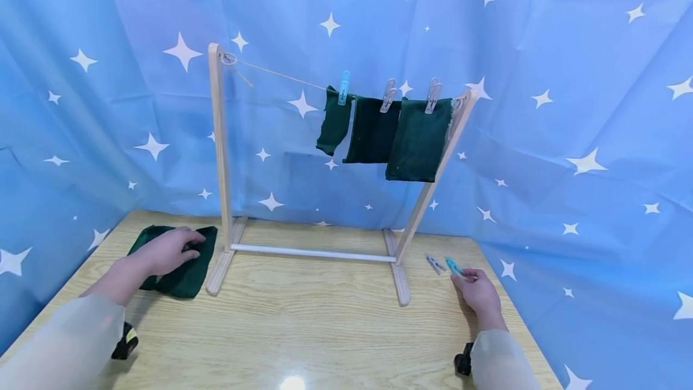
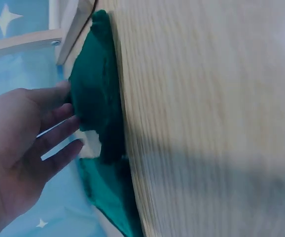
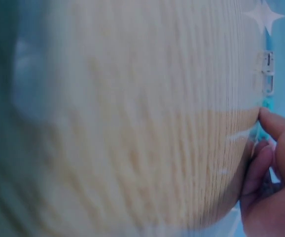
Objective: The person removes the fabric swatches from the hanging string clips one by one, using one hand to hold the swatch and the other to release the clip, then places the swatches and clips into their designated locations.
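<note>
Rack [image 1: 314, 252] between left hand [image 1: 169, 251], right hand [image 1: 480, 295]; starry curtain [image 1: 541, 155] behind.

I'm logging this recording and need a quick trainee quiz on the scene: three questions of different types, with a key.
1. How many green cloths hang from the line?
A) two
B) three
C) four

2. True or false: the unhung fabric lies nearer the right hand than the left hand.

3. Fill in: the peg at the right hand's fingertips is ____ in colour.

Key: 1. B; 2. false; 3. turquoise
</note>
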The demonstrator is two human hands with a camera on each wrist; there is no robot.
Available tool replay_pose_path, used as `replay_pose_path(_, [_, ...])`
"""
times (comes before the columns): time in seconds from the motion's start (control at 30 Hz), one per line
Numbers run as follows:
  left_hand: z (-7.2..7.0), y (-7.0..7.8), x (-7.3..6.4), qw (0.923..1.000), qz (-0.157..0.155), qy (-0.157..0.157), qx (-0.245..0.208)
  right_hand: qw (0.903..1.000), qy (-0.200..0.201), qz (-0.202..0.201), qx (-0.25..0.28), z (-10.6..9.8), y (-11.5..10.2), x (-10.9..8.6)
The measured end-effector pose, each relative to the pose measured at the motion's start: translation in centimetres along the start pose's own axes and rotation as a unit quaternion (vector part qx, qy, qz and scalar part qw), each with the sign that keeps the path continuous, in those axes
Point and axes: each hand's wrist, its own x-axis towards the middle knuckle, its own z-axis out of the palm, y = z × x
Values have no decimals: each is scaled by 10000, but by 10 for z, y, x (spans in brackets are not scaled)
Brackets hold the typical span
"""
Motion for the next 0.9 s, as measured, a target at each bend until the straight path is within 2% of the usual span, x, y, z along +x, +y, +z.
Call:
replay_pose_path(0.17, [-3, -2, 13, 9990, -227, -385, 11, 9999, -87, 54, 34, 0, 4, 1])
replay_pose_path(0.23, [-6, -2, 16, 9977, -376, -561, -113, 10000, -74, 60, 26, 0, 4, 1])
replay_pose_path(0.53, [-15, -7, 27, 9878, -672, -1306, -520, 9999, -33, 119, -68, -1, 1, -2])
replay_pose_path(0.73, [-21, -6, 32, 9806, -950, -1611, -580, 9999, 47, 31, -115, 0, -1, -1])
replay_pose_path(0.9, [-24, -3, 34, 9779, -1055, -1699, -613, 9999, 54, 30, -153, 0, 0, 2])
